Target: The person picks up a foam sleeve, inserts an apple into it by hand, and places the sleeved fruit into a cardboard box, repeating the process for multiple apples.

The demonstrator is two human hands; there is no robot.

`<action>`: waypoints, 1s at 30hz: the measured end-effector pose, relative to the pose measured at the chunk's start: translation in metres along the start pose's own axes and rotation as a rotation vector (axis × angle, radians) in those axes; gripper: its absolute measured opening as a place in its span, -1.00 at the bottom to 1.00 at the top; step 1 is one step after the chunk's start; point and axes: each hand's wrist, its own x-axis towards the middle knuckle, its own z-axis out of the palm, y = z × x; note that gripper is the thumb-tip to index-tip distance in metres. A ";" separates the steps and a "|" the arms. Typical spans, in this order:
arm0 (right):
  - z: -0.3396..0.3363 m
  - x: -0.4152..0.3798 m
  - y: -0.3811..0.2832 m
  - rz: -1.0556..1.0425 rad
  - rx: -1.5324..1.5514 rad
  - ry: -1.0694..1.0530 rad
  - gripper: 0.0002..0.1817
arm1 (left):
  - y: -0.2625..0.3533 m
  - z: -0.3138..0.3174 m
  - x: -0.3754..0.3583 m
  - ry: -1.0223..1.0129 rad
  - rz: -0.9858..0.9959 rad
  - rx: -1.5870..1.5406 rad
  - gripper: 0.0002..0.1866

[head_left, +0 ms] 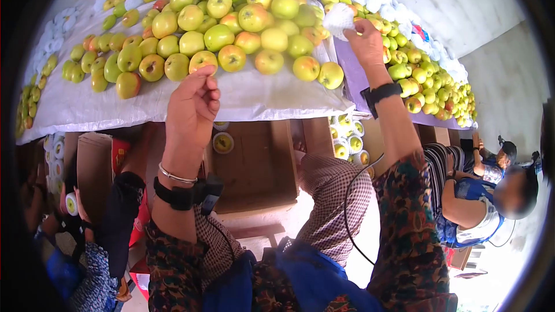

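White-sheeted surface (173,104) heaped with apples, two hands raised to it.

Fingers of the right hand (365,41) pinch a white foam net sleeve (338,19) at the heap's right edge, beside a yellow-green apple (330,74). Left hand (193,107) has its fingers curled loosely together, holding nothing, just touching a red-blushed yellow apple (203,60) at the front edge. Below lies a brown cardboard box (254,167); a seated person in blue (480,202) is at right.

Smooth, slightly glossy yellow-green apples (218,37) sit on a matt white woven cloth (173,104). The white foam net sleeve (338,19) looks soft and ribbed, and the brown cardboard box (260,164) is dull.
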 end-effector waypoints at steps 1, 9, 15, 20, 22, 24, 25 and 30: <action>-0.003 -0.002 -0.013 0.141 0.416 -0.021 -0.70 | 0.000 0.004 -0.001 0.007 0.012 -0.001 -0.73; -0.028 -0.091 -0.167 0.334 1.718 -0.688 -0.74 | -0.005 0.028 -0.009 -0.215 -0.070 0.007 -0.45; 0.001 -0.128 -0.179 0.412 1.681 -0.739 -0.74 | -0.007 0.020 -0.006 -0.190 0.220 0.154 -0.59; 0.017 -0.135 -0.179 0.458 1.812 -0.784 -0.79 | -0.013 0.025 -0.006 -0.016 0.329 0.248 -0.77; 0.017 -0.134 -0.174 0.410 1.908 -0.734 -0.80 | -0.009 0.028 0.000 0.214 0.439 0.166 -0.82; 0.015 -0.132 -0.169 0.360 2.003 -0.683 -0.81 | -0.004 0.030 0.001 0.275 0.492 0.139 -0.82; 0.013 -0.130 -0.168 0.379 2.004 -0.563 -0.81 | -0.002 0.031 0.002 0.333 0.543 0.111 -0.83; 0.003 -0.133 -0.178 0.000 1.588 -0.193 -0.80 | -0.012 0.033 -0.004 0.303 0.692 0.530 -0.81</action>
